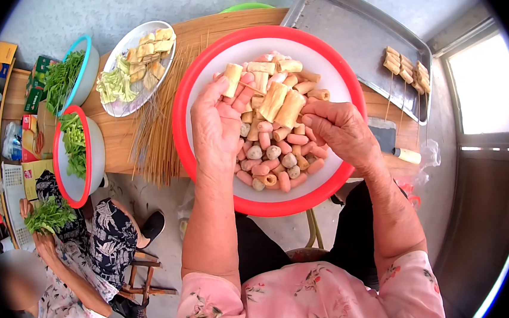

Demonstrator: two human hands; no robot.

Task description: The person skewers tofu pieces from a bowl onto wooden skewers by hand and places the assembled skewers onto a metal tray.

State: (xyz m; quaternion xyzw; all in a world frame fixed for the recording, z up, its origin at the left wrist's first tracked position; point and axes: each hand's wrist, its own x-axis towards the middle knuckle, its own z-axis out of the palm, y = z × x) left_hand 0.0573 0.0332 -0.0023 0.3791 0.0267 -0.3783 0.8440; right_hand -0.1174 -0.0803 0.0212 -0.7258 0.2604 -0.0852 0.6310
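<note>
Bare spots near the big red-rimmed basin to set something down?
Best: the grey metal tray, bare from its left end to the skewered tan rolls. Smaller: wooden tabletop between the white oval plate, small red-rimmed basin and loose bamboo skewers. Crowded: the big basin, heaped with food, left hand and right hand over it.

The wide basin is made of plastic, and its red rim is smooth and glossy. The large tray is of grey metal, smooth with a dull shine. In the table, wood with visible grain is seen. The skewers look wooden and matt. The floral shirt is made of soft, matt cloth.
</note>
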